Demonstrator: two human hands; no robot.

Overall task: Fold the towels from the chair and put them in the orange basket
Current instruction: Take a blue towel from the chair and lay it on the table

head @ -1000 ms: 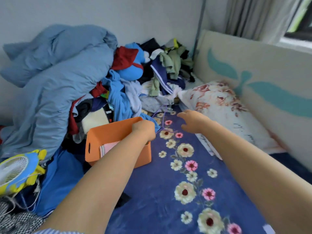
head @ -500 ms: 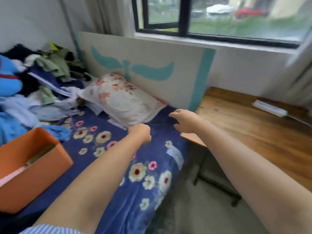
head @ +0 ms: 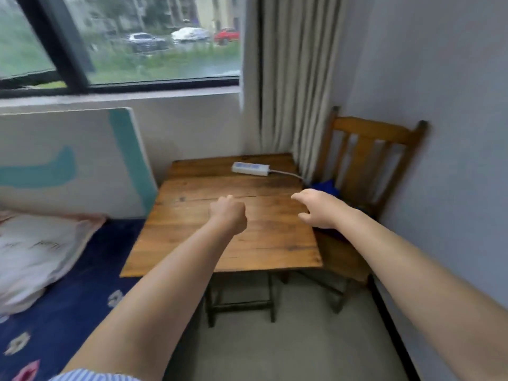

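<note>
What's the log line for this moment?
left hand: fist, empty | right hand: open, reaching toward chair | blue towel: on chair

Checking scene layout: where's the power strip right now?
In the head view, the white power strip lies at the far edge of the wooden table, right of centre, beside the curtain, its cord running right toward the chair.

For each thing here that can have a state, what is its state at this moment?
left hand: fingers curled into a fist, holds nothing, above the table.
right hand: fingers relaxed, holds nothing, reaches toward the chair.
blue cloth: crumpled on the chair seat, mostly hidden by the right hand.
chair: upright, against the wall, beside the table.
power strip: lies flat on the table.
curtain: drawn to the side.
</note>
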